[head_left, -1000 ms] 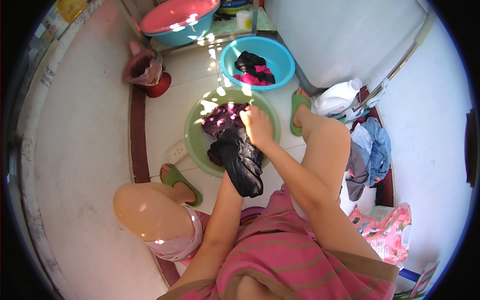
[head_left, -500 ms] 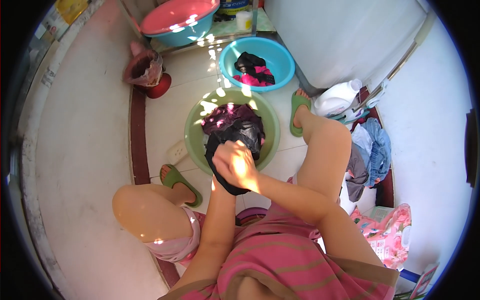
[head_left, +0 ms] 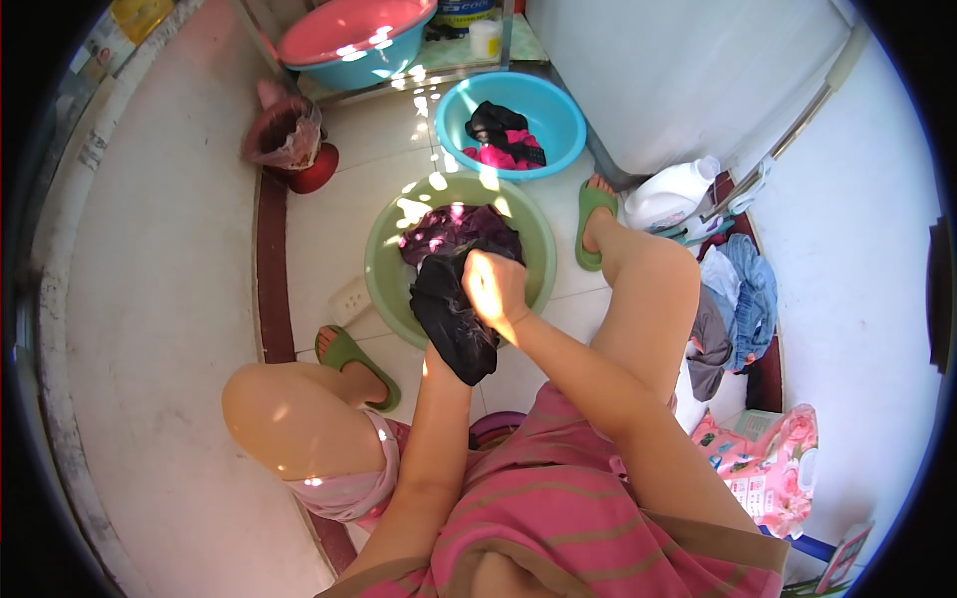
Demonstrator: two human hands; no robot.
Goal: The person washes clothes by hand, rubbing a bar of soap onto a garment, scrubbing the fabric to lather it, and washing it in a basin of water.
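Observation:
A black, thin, shiny garment [head_left: 454, 314] hangs over the near part of a green basin [head_left: 541, 224]. My right hand [head_left: 495, 289] is closed in a fist at the garment's right upper side and grips its cloth. The garment covers my left hand completely; only the left forearm [head_left: 442, 399] comes out below it, so those fingers do not show. In the basin, just beyond the black garment, lies a dark purple garment [head_left: 449, 236], speckled with sunlight.
Behind stands a blue basin [head_left: 568, 125] with black and pink clothes [head_left: 498, 135]. A white jug [head_left: 670, 194], a heap of clothes [head_left: 743, 299] and a pink floral bag [head_left: 783, 468] line the right wall. A red bin [head_left: 279, 135] stands left, beside a rack holding another basin [head_left: 374, 65].
My right hand has moved right and slightly up, away from over the left wrist, still on the black garment. More of the garment now shows around the left hand.

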